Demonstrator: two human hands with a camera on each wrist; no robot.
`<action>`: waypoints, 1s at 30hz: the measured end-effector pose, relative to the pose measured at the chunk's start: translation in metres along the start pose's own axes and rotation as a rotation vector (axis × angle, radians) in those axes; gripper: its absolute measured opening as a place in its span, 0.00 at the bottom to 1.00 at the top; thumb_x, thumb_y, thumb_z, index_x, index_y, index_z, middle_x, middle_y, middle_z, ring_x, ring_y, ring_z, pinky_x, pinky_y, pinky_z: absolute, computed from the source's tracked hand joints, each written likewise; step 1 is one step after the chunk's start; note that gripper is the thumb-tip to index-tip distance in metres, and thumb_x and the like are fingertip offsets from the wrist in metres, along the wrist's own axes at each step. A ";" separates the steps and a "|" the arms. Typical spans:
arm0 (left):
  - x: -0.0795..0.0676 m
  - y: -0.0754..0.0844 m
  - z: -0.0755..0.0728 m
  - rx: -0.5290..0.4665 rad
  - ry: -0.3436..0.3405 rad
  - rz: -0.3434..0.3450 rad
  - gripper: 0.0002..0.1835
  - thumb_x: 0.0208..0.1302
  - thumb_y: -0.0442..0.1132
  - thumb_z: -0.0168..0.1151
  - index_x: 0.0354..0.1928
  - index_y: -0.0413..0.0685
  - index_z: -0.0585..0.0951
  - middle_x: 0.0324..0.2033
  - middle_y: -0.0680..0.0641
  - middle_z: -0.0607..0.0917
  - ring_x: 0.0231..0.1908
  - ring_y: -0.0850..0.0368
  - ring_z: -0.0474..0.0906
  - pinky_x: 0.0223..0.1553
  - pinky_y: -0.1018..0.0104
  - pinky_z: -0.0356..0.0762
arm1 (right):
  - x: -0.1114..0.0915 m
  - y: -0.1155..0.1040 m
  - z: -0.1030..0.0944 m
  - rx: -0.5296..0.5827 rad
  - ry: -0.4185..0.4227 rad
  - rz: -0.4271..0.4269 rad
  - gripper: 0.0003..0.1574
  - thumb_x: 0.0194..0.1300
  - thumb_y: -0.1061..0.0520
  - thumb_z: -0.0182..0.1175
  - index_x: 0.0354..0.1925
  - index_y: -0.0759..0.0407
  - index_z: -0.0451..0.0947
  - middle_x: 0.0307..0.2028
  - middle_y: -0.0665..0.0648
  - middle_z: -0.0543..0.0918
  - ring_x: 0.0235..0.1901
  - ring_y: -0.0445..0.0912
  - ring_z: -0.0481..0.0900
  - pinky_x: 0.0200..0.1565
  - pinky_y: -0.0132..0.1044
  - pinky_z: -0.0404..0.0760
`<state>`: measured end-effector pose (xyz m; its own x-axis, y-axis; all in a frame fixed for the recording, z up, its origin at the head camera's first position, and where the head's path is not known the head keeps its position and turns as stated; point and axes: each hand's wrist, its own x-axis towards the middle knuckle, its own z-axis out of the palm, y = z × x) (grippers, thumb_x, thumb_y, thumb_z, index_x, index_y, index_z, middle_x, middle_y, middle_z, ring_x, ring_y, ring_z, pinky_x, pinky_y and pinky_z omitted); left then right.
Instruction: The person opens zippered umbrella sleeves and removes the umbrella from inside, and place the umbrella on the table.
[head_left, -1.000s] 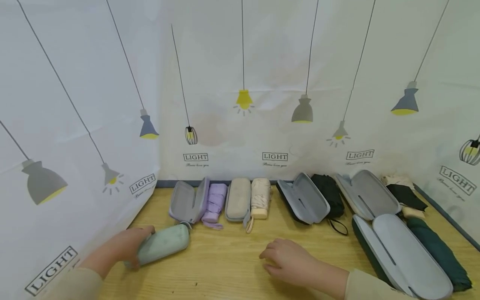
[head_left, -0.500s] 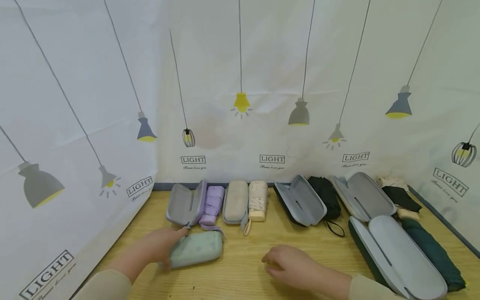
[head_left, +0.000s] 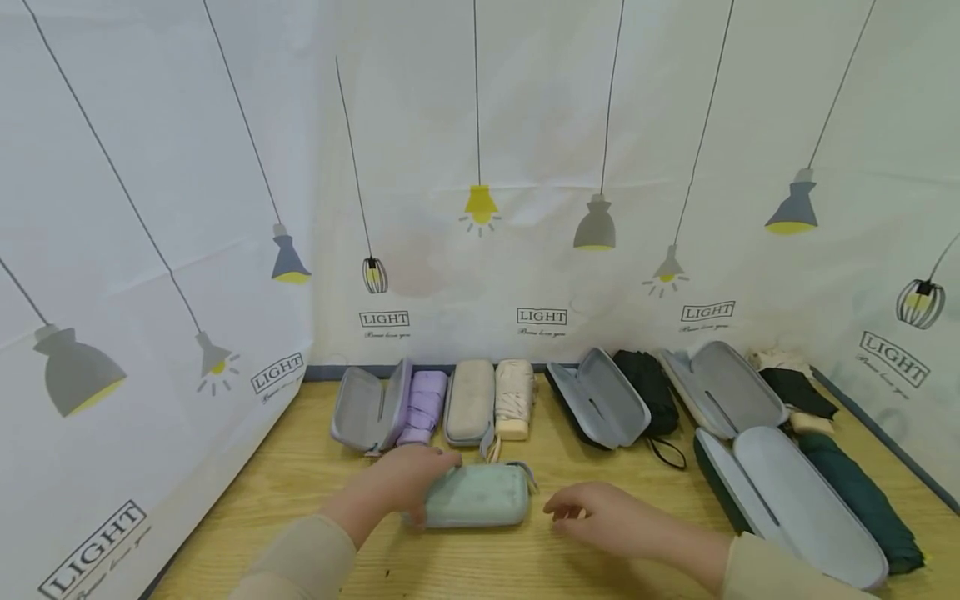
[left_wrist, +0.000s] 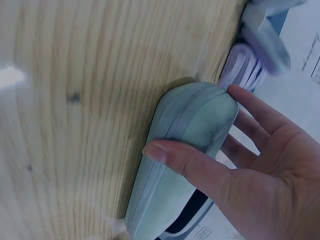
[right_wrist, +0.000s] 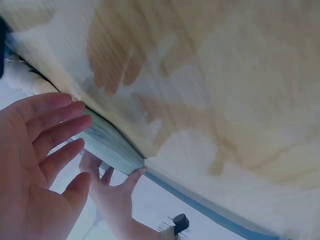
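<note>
A mint green zippered case (head_left: 480, 497) lies closed on the wooden table in the head view, its strap at the right end. My left hand (head_left: 397, 483) grips its left end, thumb on the near side and fingers over the far side, as the left wrist view of the case (left_wrist: 187, 135) shows. Just right of the case, my right hand (head_left: 592, 512) hovers with relaxed, slightly bent fingers and holds nothing. In the right wrist view that hand (right_wrist: 47, 150) has its fingers spread a little in front of the case (right_wrist: 112, 145).
Along the back stand an open purple case (head_left: 367, 408), a purple folded umbrella (head_left: 423, 408), a beige case (head_left: 471, 404) and a cream umbrella (head_left: 514, 400). To the right are an open black case (head_left: 600, 400), a black umbrella (head_left: 647, 392) and an open dark green case (head_left: 810, 508) beside a green umbrella (head_left: 862, 500).
My left hand has moved the mint green case from the left to the middle of the table and turned it straighter. My right hand has shifted slightly right, its fingers loosening.
</note>
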<state>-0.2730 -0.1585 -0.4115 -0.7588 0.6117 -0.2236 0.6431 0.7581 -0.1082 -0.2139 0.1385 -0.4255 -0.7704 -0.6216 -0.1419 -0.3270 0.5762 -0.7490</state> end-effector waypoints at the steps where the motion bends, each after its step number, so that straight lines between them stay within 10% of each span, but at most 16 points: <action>1: 0.005 0.005 -0.001 0.005 -0.005 0.003 0.50 0.21 0.48 0.80 0.56 0.59 0.67 0.43 0.51 0.79 0.40 0.55 0.75 0.43 0.60 0.73 | -0.001 0.001 -0.003 0.001 0.002 0.006 0.19 0.62 0.51 0.55 0.48 0.59 0.76 0.37 0.46 0.79 0.37 0.40 0.74 0.36 0.38 0.73; 18: 0.071 0.077 -0.022 0.094 -0.022 0.135 0.52 0.22 0.49 0.80 0.58 0.67 0.64 0.46 0.57 0.76 0.44 0.58 0.73 0.44 0.64 0.71 | -0.020 0.047 -0.043 -0.053 0.110 0.136 0.16 0.60 0.61 0.56 0.47 0.67 0.76 0.38 0.54 0.79 0.39 0.50 0.75 0.38 0.43 0.74; 30: 0.076 0.085 -0.027 0.055 -0.008 0.162 0.52 0.22 0.50 0.79 0.59 0.69 0.65 0.50 0.58 0.74 0.49 0.59 0.70 0.45 0.62 0.71 | -0.018 0.066 -0.051 -0.099 0.103 -0.005 0.08 0.56 0.67 0.57 0.35 0.62 0.79 0.34 0.51 0.80 0.36 0.46 0.76 0.35 0.37 0.74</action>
<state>-0.2790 -0.0417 -0.4113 -0.6439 0.7230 -0.2504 0.7618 0.6361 -0.1224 -0.2496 0.2147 -0.4390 -0.8191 -0.5698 -0.0667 -0.3796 0.6255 -0.6816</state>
